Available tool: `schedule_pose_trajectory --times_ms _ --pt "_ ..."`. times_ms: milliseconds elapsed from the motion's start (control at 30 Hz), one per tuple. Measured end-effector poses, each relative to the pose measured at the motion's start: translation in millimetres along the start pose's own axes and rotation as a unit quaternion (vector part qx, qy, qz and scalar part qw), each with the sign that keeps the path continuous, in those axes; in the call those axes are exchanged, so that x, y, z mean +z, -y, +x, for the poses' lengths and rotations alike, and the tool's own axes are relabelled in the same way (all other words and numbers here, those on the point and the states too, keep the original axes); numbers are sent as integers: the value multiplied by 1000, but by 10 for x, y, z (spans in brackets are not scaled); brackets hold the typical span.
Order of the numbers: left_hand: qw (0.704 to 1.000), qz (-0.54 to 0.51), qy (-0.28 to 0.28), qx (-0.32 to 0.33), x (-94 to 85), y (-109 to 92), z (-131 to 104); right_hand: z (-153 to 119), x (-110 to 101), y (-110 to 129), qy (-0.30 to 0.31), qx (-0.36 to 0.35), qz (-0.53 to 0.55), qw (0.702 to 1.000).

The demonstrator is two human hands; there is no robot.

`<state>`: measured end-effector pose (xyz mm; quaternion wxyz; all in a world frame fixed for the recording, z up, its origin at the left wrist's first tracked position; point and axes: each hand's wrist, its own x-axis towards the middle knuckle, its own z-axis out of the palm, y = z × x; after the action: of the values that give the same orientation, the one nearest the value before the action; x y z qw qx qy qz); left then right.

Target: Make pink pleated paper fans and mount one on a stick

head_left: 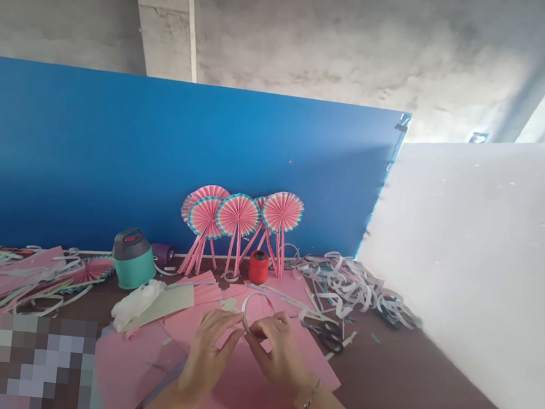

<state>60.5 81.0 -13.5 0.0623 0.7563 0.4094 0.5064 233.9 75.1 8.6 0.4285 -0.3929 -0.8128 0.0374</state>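
Observation:
Between my two hands, over the pink paper, a thin whitish tape roll (246,306) is held on edge. My right hand (282,353) is closed on its lower part, with thumb and fingers curled in. At the roll's left edge, the thumb and fingertips of my left hand (210,349) come close together on it; whether they pinch a loose end is too small to see. Pink paper sheets (315,363) lie beneath both hands. Black-handled scissors (331,336) rest just right of my right hand.
Pink pleated paper fans (238,215) on strip legs lean against the blue board (89,148). Before them stands a red container (259,267). A teal jug (134,262) and a plastic bag (137,304) are left; curled paper strips (346,282) heap by the white wall (490,251).

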Motion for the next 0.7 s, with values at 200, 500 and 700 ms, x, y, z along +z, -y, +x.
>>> schedule_pose_trajectory --times_ms 200,500,700 --pt "997 -41 -3 -58 -27 -40 44 16 -30 15 27 -22 -46 998" --pt "982 -83 -29 -170 -246 116 257 113 -239 -73 41 -25 -110 993" --pt "970 -59 5 -235 -382 215 355 164 -424 -218 73 26 -101 992"
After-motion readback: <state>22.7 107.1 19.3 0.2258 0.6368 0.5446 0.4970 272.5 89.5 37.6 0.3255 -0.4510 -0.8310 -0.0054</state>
